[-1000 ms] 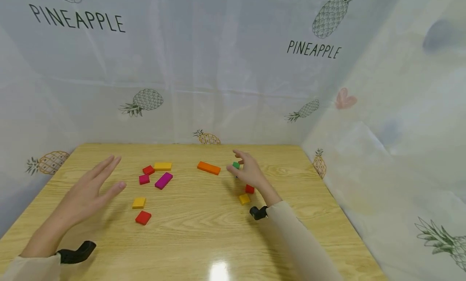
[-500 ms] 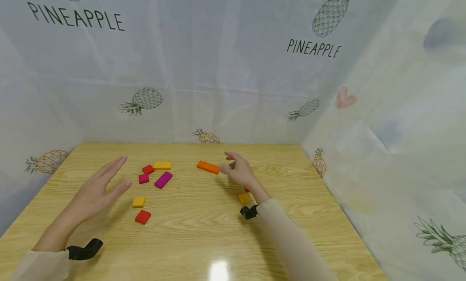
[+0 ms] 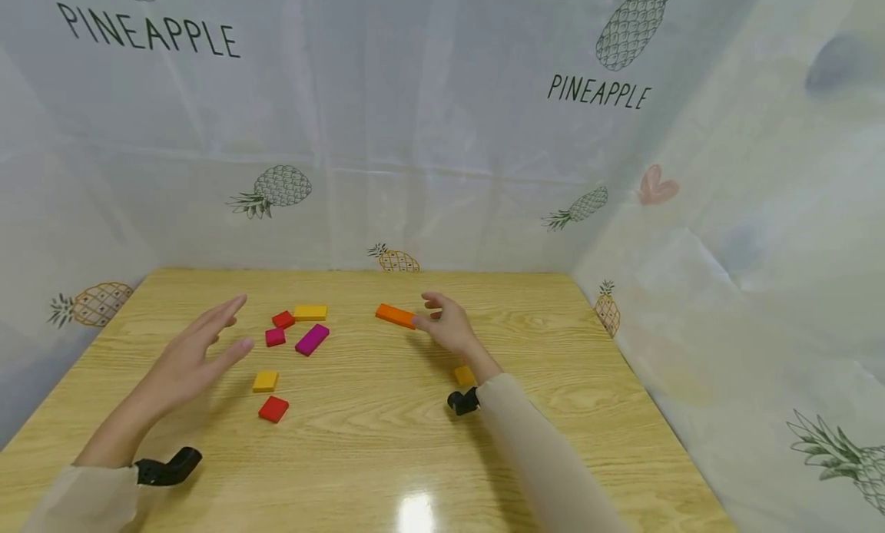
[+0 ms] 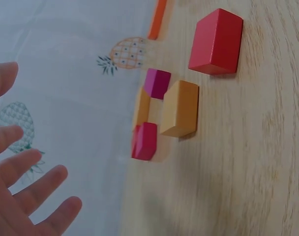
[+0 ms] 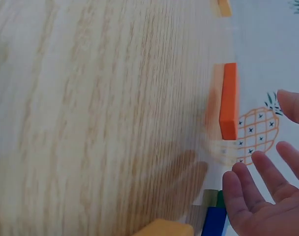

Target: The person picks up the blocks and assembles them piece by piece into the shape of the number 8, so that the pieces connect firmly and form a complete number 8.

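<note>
A: Where is the right hand (image 3: 449, 324)?

B: Over the table (image 3: 359, 456), toward the far edge, near the right end of the orange block (image 3: 396, 316). In the head view its thumb overlaps that end, but the right wrist view shows hand and block apart.

A: Is it gripping anything?

B: No, the palm is bare, the fingers loosely spread and the thumb well away from them. The orange block lies flat near the middle of the far edge.

A: What else is around that hand?

B: A blue block (image 5: 214, 221) and a green block (image 5: 220, 198) just beside its fingers, in the right wrist view. A yellow square (image 3: 464, 375) sits by the wrist, partly covered.

A: And the left hand (image 3: 190, 356)?

B: Raised above the table's left side, fingers extended, a wide gap to the thumb, nothing held.

A: What's closest to it?

B: Toward the far left corner, a cluster: small red block (image 3: 283, 319), pink block (image 3: 275, 337), yellow bar (image 3: 310, 312), purple block (image 3: 313, 339). Closer to the near edge lie a yellow tile (image 3: 266, 382) and a red tile (image 3: 273, 409).
</note>
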`<state>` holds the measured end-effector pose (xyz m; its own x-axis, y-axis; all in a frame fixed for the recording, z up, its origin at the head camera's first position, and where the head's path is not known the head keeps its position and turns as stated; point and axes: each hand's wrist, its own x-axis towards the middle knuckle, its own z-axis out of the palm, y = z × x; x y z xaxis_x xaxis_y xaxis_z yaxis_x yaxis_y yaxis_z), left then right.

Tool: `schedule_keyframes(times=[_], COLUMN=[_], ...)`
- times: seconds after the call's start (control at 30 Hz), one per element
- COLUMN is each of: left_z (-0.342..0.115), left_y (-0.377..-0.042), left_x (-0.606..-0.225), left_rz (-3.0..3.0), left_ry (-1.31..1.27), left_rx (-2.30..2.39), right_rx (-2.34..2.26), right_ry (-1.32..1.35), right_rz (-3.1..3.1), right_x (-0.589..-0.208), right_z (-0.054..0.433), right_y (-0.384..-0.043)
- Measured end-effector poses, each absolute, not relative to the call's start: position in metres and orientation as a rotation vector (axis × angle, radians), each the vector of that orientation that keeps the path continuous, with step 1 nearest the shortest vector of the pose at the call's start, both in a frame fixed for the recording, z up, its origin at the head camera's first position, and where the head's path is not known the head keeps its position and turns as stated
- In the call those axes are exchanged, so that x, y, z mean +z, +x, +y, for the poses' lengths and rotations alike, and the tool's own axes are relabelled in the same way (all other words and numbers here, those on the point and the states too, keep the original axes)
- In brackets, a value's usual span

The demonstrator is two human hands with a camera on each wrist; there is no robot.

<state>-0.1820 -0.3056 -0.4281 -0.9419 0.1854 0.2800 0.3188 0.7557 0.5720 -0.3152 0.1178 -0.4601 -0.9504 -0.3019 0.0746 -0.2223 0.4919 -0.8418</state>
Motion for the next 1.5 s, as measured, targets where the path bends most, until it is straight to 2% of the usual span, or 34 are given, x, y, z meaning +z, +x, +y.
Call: schedule_keyframes(times=[0.77, 1.5], left_z=[-0.316, -0.311], left_y=[-0.233, -0.251], left_x=[-0.461, -0.472], left_rz=[-2.886, -2.970], left_ry=[-0.359, -0.233], left_rx=[-1.131, -1.128], right_rx=[-1.391, -1.368], right_ry=[-0.389, -0.360], right_rz=[2.689, 2.747], right_x=[-0.475, -0.482], right_z=[0.102, 0.100], right_y=[-0.320, -0.324])
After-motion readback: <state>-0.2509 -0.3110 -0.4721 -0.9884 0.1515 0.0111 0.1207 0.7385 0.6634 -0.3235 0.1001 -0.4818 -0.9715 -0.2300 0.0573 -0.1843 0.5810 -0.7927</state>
